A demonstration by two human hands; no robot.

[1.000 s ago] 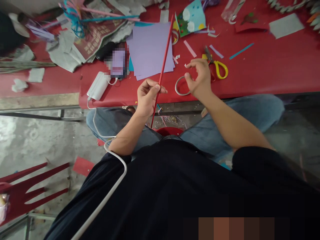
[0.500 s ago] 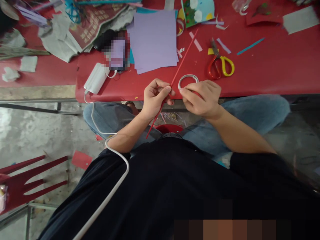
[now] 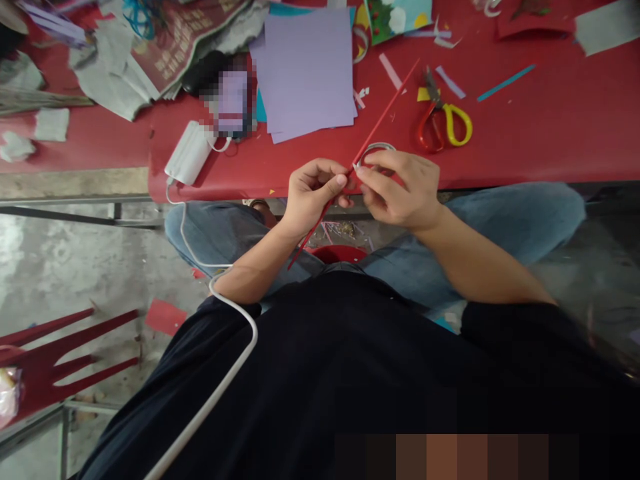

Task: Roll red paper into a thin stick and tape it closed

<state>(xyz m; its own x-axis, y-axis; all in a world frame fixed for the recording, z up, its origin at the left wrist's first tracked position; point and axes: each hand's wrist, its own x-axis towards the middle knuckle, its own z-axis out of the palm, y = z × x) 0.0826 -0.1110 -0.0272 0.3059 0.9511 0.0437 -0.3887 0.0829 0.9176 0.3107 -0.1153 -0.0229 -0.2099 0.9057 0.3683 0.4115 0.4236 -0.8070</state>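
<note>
My left hand (image 3: 317,193) is closed around a thin red stick (image 3: 386,110), pinching it between thumb and fingers. The stick slants from over my lap up across the table edge. My right hand (image 3: 403,187) pinches a roll of tape (image 3: 380,147), whose ring shows partly behind my fingers. A small pale bit at my right fingertips touches the stick just above my left thumb. Scissors (image 3: 443,123) with one red and one yellow handle lie on the table beyond my right hand.
Purple paper sheets (image 3: 310,73) lie on the red table (image 3: 540,140). A white power bank (image 3: 189,153) with a cable sits at the left, near crumpled newspaper (image 3: 110,73). Paper strips are scattered about. A red container (image 3: 340,253) stands below, between my knees.
My right hand and the tape roll have moved left, up against the red stick. The stick's upper end has tilted to the right. My left hand keeps its grip.
</note>
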